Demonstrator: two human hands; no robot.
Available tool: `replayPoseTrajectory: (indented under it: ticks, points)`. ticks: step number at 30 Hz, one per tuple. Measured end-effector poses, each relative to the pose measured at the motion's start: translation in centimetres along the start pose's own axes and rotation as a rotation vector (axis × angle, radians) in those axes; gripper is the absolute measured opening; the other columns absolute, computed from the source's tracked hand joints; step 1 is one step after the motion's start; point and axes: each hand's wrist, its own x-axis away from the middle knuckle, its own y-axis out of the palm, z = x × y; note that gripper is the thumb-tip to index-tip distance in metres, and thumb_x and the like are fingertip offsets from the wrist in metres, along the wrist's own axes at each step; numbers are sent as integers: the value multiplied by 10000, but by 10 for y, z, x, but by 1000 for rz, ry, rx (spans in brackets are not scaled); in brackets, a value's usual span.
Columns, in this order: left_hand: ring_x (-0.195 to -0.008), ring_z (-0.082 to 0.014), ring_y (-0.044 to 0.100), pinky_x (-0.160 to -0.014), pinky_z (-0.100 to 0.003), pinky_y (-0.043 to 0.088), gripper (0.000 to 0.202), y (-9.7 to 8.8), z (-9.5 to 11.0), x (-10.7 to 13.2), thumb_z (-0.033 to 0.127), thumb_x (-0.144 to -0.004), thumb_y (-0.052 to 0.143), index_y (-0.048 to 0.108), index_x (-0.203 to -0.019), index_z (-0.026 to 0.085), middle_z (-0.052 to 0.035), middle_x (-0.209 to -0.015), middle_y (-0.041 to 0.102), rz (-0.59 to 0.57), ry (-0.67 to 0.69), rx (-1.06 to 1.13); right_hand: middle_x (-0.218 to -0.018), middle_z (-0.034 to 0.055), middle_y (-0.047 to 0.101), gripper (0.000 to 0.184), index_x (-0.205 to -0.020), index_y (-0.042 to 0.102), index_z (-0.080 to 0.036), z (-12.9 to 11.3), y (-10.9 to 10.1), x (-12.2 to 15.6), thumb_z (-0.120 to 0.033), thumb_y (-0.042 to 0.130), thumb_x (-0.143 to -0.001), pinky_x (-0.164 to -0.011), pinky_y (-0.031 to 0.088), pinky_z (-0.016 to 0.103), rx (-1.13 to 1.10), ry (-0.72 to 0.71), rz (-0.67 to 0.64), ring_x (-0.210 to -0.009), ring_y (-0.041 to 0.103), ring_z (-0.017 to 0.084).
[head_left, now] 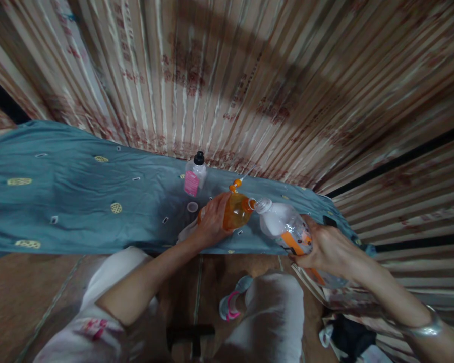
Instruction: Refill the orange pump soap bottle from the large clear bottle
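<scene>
My left hand (212, 220) is wrapped round a bottle of orange liquid (238, 212), tilted with its neck toward the right. In my right hand (325, 247) is a clear plastic bottle (282, 222) with an orange label, leaning so its mouth points left and up. The two mouths meet or nearly meet; whether they touch I cannot tell. A small round white cap (192, 206) lies left of my left hand. Just beyond the orange bottle is a small orange object (235, 185) with a thin pale stick.
A bottle with a black cap and pink label (196, 175) stands near the back of the blue-green cloth (79, 196). Behind it hangs a pleated curtain (219, 75). A dark bar (401, 159) crosses at right. Dark and white items (351, 335) lie on the floor.
</scene>
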Motion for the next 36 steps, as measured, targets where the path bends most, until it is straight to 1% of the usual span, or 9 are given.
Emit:
replayPoseTrajectory:
  ticks: [4,7,13,17,20,24,28,33,36]
  points:
    - [-1575,-417,548,-1290,-664,484,1104,0,-2,0,381,-880,893,212,-1729,196,-258,-1668,540,-17,-1,-12,-735,21,735,511,-1100,623,-212,-1,-3,1,-426,738,-650,-631,474,349,-7,15,-13,-681,746,295]
    - [-1576,-416,550,-1289,-660,487,1098,0,-1,1,370,-884,886,206,-1726,190,-264,-1665,543,-14,5,-11,-732,21,741,483,-1085,628,-222,-1,-3,1,-426,740,-663,-626,476,353,-10,0,-1,-671,741,293]
    - [-1579,-423,549,-1289,-680,475,1132,-1,1,0,340,-854,910,199,-1726,215,-260,-1666,544,-18,-13,-6,-723,20,744,515,-1121,653,-201,1,0,1,-401,749,-655,-617,466,345,-4,-6,29,-682,751,306]
    - [-1575,-424,553,-1288,-680,474,1102,-1,2,0,377,-877,905,213,-1720,222,-258,-1666,547,-15,-23,-11,-758,33,758,518,-1115,635,-214,0,-2,0,-419,754,-654,-637,486,355,-13,10,-7,-702,763,306]
    - [-1570,-419,561,-1288,-669,478,1085,-1,2,0,393,-887,900,228,-1722,228,-246,-1663,555,-7,-20,-22,-738,14,741,519,-1118,619,-224,0,-2,0,-427,749,-658,-637,485,353,1,13,-7,-695,760,298]
    - [-1575,-410,558,-1292,-650,482,1106,-1,2,0,378,-870,917,233,-1724,208,-253,-1661,555,-5,-7,-32,-717,-3,726,487,-1094,608,-235,0,-2,1,-415,738,-661,-623,468,337,10,0,11,-666,746,276]
    - [-1574,-415,557,-1290,-659,479,1087,1,2,0,401,-881,905,239,-1717,208,-256,-1663,558,-1,-8,-36,-717,-1,738,475,-1067,606,-242,0,-2,2,-408,751,-646,-605,461,325,0,-18,36,-643,735,268]
    - [-1558,-427,576,-1287,-656,483,1020,0,2,-1,385,-903,857,259,-1701,174,-281,-1641,570,0,1,-24,-720,-8,725,456,-1046,576,-253,0,-2,3,-410,734,-648,-612,467,321,-9,10,20,-661,746,268]
    - [-1563,-431,569,-1286,-671,479,1022,0,2,-1,367,-897,854,255,-1705,189,-275,-1646,568,-7,-3,-20,-735,-4,729,465,-1051,572,-254,-1,-3,4,-423,728,-648,-620,470,327,-14,19,18,-676,752,275]
